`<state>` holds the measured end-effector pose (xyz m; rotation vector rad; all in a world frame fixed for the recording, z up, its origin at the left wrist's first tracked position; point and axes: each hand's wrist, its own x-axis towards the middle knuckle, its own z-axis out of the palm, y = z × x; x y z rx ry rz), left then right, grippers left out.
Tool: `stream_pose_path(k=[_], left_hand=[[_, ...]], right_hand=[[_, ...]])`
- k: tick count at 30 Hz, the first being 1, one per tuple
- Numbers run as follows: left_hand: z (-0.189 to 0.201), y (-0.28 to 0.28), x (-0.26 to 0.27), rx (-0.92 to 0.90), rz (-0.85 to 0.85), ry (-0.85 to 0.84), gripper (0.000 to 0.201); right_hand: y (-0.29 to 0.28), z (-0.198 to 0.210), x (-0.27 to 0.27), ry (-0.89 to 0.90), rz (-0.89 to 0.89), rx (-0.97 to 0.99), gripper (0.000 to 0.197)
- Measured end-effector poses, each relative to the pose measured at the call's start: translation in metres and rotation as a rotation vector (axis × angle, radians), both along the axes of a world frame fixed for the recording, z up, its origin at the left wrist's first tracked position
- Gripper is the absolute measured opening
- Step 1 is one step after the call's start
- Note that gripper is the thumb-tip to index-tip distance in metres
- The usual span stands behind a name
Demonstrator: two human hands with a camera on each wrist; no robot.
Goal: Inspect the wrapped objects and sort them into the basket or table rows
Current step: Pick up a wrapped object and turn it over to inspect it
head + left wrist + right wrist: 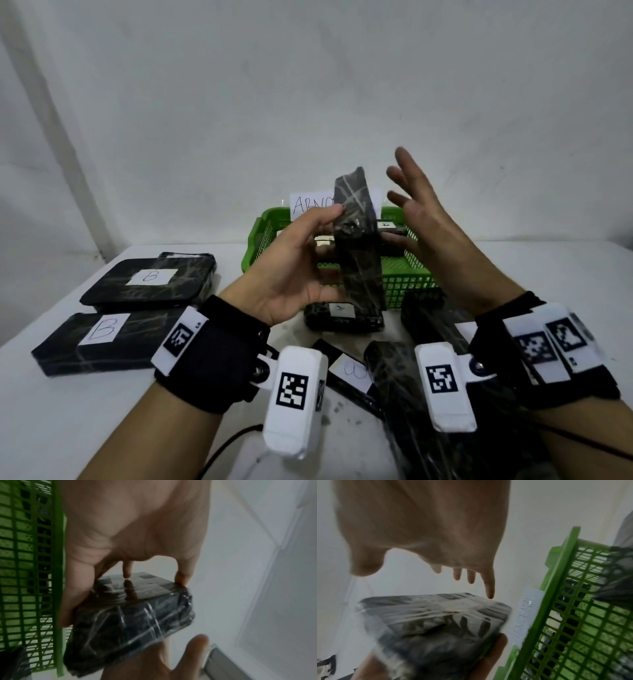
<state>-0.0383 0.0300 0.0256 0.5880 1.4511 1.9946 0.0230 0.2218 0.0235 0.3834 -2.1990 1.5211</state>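
Left hand [291, 270] raised above the middle of the desk [102, 428], fingers [183, 574] and thumb curled round a black film-wrapped block [358, 240], gripped upright in front of the green basket [411, 277]. Right hand [431, 233] just beside the block, fingers [489, 588] spread and nearly straight, holding nothing; possibly brushing the wrap, too blurred to tell. Basket at the far edge, wrapped pieces inside, a handwritten paper sign [310, 204] behind. Two flat wrapped packs marked B [147, 281] [99, 337] near the left edge. One marked A [342, 315] just before the basket. More dark wrapped packs [411, 394] heaped toward the near edge.
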Motion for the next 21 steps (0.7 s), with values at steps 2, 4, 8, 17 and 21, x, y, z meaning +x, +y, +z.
stream_pose_path(k=[2,4,8,17,21], left_hand=[[0.003,0.002,0.004,-0.044,0.066,0.026,0.043],[0.002,0.004,0.005,-0.088,0.092,0.043,0.039],[0.001,0.005,0.006,-0.116,0.117,0.048,0.042],[0.001,-0.005,-0.005,-0.043,0.143,0.265,0.067],[-0.002,-0.006,-0.005,0.015,0.004,0.424,0.076]], right_hand=[[-0.004,0.003,0.006,0.021,0.118,0.113,0.09],[-0.007,0.003,0.007,0.028,0.153,0.187,0.09],[-0.016,0.0,0.006,0.052,0.114,0.121,0.067],[-0.019,0.002,0.002,0.087,0.135,0.033,0.084],[-0.015,0.004,-0.005,-0.143,0.062,-0.242,0.113]])
